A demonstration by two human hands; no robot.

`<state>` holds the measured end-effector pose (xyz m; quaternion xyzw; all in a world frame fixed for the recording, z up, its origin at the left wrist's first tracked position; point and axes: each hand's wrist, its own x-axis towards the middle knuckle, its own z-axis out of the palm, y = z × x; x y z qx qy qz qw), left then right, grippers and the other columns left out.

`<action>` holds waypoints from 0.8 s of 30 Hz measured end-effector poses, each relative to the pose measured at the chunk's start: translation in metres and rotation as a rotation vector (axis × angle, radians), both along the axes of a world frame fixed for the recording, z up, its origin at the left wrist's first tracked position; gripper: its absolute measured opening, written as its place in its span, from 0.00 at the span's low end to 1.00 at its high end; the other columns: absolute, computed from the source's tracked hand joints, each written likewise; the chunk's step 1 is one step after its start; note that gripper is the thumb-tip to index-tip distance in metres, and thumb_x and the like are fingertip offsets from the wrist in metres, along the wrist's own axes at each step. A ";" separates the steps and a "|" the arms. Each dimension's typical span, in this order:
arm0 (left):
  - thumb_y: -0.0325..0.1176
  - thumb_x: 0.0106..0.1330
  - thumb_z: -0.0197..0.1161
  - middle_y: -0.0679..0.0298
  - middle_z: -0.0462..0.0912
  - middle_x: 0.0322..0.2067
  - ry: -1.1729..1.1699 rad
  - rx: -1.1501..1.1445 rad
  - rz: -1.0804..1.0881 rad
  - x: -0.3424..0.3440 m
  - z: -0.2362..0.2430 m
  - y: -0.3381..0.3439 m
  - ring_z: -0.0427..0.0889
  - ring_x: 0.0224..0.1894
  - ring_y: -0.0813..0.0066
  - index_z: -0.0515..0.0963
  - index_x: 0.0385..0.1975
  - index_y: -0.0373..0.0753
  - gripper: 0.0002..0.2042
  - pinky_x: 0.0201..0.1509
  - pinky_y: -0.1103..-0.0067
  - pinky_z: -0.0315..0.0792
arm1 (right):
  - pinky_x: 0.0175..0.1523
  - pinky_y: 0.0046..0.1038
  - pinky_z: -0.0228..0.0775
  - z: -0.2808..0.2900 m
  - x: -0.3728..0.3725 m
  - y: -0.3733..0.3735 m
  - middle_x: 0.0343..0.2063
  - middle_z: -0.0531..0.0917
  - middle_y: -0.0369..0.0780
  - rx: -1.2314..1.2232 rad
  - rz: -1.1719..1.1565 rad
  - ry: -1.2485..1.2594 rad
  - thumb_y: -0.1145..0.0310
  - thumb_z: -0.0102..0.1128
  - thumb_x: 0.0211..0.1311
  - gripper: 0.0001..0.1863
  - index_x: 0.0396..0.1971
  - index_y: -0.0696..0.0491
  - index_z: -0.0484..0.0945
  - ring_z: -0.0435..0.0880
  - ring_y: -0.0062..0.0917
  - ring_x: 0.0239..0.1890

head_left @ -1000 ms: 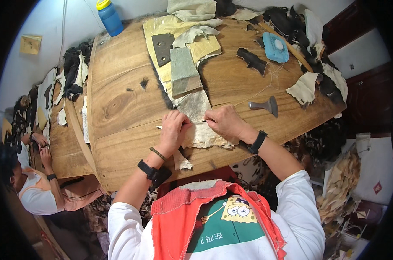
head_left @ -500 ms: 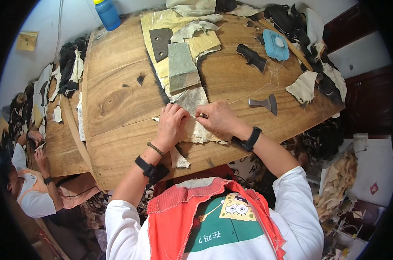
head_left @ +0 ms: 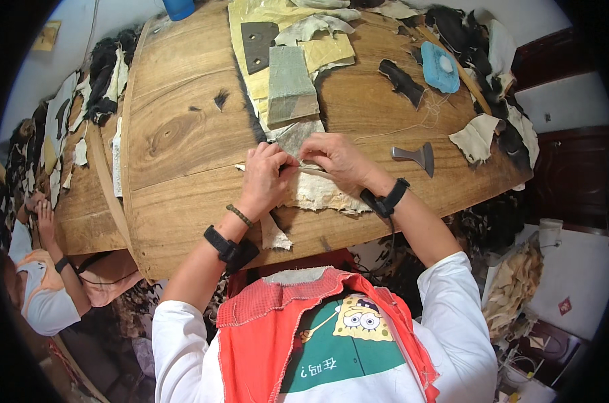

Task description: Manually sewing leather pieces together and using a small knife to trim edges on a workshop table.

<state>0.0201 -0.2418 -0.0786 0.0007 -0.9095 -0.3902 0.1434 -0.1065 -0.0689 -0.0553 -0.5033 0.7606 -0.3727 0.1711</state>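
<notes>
My left hand (head_left: pixel 267 173) and my right hand (head_left: pixel 328 158) are closed close together over the seam edge of a pale, ragged-edged hide piece (head_left: pixel 321 197) and the grey-white piece above it (head_left: pixel 297 131). My fingertips pinch at this edge; any small tool between them is too small to make out. A grey-green block (head_left: pixel 290 84) lies above my hands on yellow sheets (head_left: pixel 331 50). A metal blade tool (head_left: pixel 415 156) lies to the right, with pale thread (head_left: pixel 425 121) beyond it.
A blue dish (head_left: pixel 440 66), a dark fur scrap (head_left: pixel 400 82), a wooden stick (head_left: pixel 476 94) and hide piles (head_left: pixel 465 30) line the table (head_left: pixel 173 174). A blue bottle (head_left: pixel 179 7) stands at the back. A co-worker (head_left: pixel 42 262) works at the left table, hands (head_left: pixel 46 218) near fur pieces.
My right hand has moved left, closer to my left hand, its fingers curled at the hide edge. The whole view has shifted slightly, the table now sitting higher in the picture.
</notes>
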 end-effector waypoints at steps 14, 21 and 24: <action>0.24 0.54 0.67 0.63 0.77 0.31 0.006 -0.050 -0.039 0.000 0.007 0.002 0.74 0.41 0.61 0.80 0.29 0.41 0.05 0.48 0.70 0.63 | 0.41 0.43 0.73 0.008 0.007 -0.003 0.28 0.79 0.48 0.099 -0.032 0.179 0.62 0.65 0.49 0.19 0.37 0.56 0.69 0.81 0.48 0.36; 0.24 0.53 0.67 0.63 0.76 0.31 0.044 -0.063 -0.031 -0.001 0.002 0.001 0.73 0.41 0.60 0.80 0.29 0.40 0.05 0.48 0.69 0.63 | 0.36 0.48 0.73 0.011 0.012 -0.012 0.26 0.80 0.50 0.150 -0.063 0.211 0.63 0.66 0.45 0.22 0.36 0.56 0.66 0.81 0.52 0.31; 0.26 0.55 0.67 0.63 0.75 0.30 0.037 -0.052 -0.046 -0.001 0.000 0.001 0.73 0.40 0.61 0.79 0.28 0.41 0.04 0.48 0.69 0.64 | 0.35 0.48 0.73 0.009 0.013 -0.013 0.25 0.80 0.49 0.201 -0.049 0.198 0.66 0.64 0.46 0.20 0.36 0.56 0.66 0.81 0.52 0.30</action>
